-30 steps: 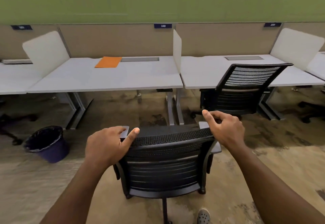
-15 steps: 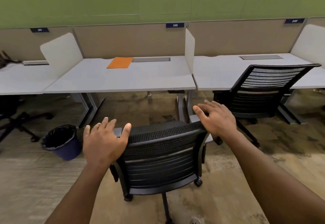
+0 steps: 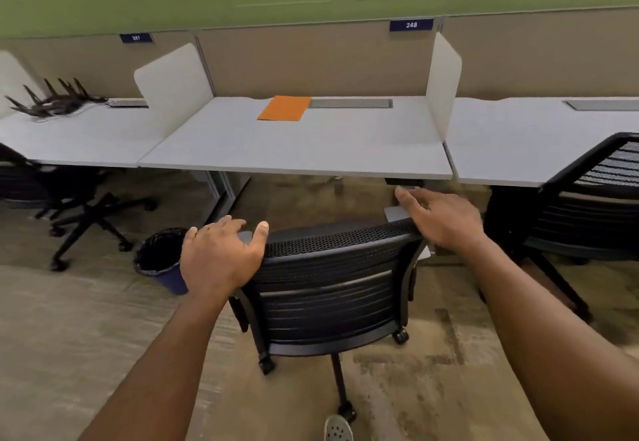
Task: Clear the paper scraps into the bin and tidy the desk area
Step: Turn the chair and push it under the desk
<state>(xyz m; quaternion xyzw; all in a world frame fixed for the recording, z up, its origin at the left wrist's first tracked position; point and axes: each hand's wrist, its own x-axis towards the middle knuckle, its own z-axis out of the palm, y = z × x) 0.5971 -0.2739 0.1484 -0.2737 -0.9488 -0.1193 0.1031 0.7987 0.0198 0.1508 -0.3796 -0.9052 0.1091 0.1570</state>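
A black mesh office chair [image 3: 332, 288] stands in front of the middle grey desk [image 3: 294, 150], its back towards me. My left hand [image 3: 221, 257] rests at the left top corner of the chair back, fingers relaxed and thumb out. My right hand [image 3: 442, 219] lies over the right top corner with its fingers stretched forward. An orange folder [image 3: 284, 108] lies flat at the back of the desk. A dark blue bin [image 3: 159, 254] with a black liner stands on the floor, left of the chair. No paper scraps show on the desk.
White dividers [image 3: 442, 84] separate the desks. A second black chair [image 3: 594, 198] stands at the right desk, and a third chair [image 3: 69, 198] sits under the left desk. A dark spiky object [image 3: 55, 100] lies on the left desk. My shoe [image 3: 337, 428] shows at the bottom.
Both hands gripped the chair back a second ago; their fingers have since straightened. The chair has rolled towards the desk, and my view has swung left.
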